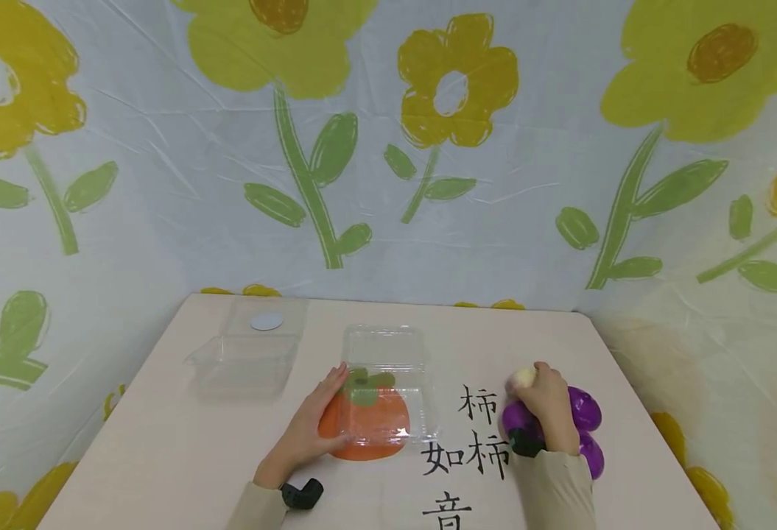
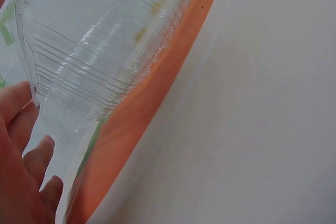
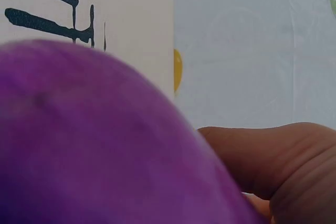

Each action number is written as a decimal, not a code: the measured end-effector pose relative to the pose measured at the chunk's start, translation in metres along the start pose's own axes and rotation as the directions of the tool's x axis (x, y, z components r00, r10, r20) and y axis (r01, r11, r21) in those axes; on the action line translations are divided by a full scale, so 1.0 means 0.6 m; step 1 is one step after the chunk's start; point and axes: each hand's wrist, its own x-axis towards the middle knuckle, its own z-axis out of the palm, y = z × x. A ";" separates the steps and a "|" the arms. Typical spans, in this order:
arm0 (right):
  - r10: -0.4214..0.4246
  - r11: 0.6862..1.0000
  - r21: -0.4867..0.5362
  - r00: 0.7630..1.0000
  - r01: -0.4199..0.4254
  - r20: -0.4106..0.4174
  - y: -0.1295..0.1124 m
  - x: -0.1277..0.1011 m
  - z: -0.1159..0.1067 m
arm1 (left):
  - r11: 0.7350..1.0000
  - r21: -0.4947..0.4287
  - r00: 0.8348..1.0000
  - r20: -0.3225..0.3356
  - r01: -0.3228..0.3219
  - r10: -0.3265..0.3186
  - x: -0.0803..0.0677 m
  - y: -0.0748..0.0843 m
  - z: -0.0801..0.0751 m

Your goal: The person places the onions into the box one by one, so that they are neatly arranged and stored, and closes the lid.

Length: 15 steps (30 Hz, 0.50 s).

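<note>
1. Right hand (image 1: 547, 408) wraps the purple grape bunch (image 1: 583, 416), which sits on the table under its palm.
2. Left hand (image 1: 315, 423), fingers straight, steadies the clear box (image 1: 388, 383) just left of the grapes.
3. Risk: the light box could skid under a nudge.
4. Between the hands, black characters (image 1: 477, 430) read 柿, 如柿.

The left hand (image 1: 318, 423) is lying flat, fingers straight and pointing forward. The right hand (image 1: 547, 405) is curling downward, knuckles up, forearm sleeved.
</note>
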 end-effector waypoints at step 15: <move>-0.050 0.996 0.069 0.992 0.058 -0.114 -0.007 -0.012 -0.023 | 1.000 -0.003 1.000 -0.003 -0.024 0.024 0.001 0.002 -0.001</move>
